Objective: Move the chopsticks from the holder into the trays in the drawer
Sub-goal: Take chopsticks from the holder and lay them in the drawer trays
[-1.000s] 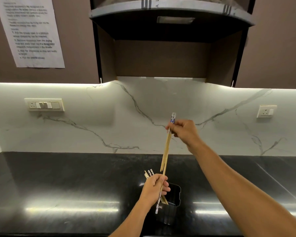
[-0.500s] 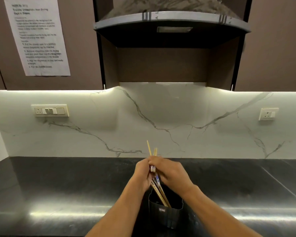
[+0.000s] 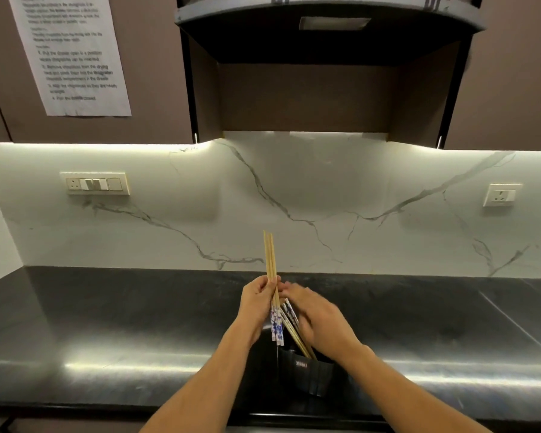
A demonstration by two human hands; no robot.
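The risk I see is the bundle of chopsticks (image 3: 270, 260) fanning apart or sliding down through the left hand (image 3: 258, 303). That hand curls round only their middle, holding them upright with the plain tips at twelve o'clock and the blue-patterned ends hanging free below, so adding more sticks to such a grip could let one drop onto the black counter (image 3: 107, 323). The right hand (image 3: 320, 321) comes in from four o'clock over the leaning chopsticks (image 3: 294, 331); it is blurred, and I cannot tell whether its fingers grip them or only brush them. A careless tug there could tip the holder (image 3: 314, 375), a small black tub at six o'clock, which has a few sticks in it slanting toward eleven o'clock. The drawer and its trays are out of sight
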